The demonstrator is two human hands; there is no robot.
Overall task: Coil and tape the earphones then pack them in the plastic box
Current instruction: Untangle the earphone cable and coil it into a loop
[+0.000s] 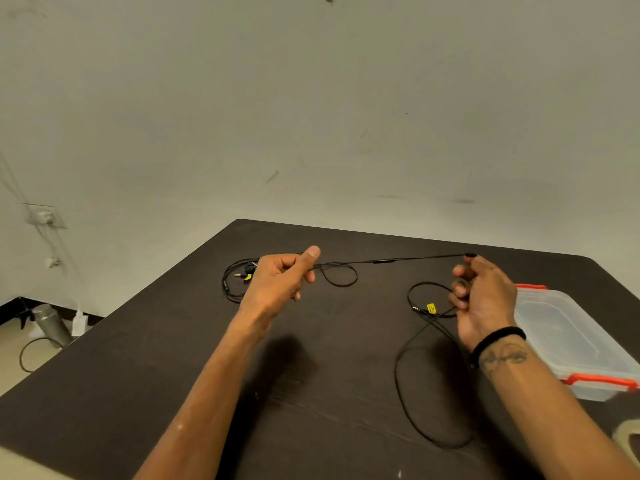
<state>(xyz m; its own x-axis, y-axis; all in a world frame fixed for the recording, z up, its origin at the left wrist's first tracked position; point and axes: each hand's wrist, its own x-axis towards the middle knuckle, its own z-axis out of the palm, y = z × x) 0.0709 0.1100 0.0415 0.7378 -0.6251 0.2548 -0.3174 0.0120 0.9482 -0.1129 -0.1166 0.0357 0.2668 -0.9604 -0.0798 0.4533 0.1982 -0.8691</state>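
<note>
earphones [384, 261] are drawn out as a thin black cable between the two hands, above the dark surface [173, 393]. the left hand [280, 282] pinches the cable between thumb and curled fingers, with a loose loop hanging just right of that grip. the right hand [479, 292] has its fingers curled round the other end, an earbud showing at its fingertips; the rest of the cable drops from it and trails in a wide loop on the surface toward the near edge, a small yellow tag [431, 308] on it. a second set of earphones [239, 278] lies loosely coiled behind the left hand. the lidded plastic box [568, 337] sits right of the right wrist, and what looks like a tape roll [628, 441] shows at the lower right corner. this looks like the straightening before coiling; next calls for winding the cable into even loops round one hand without snagging the trailing part.
</note>
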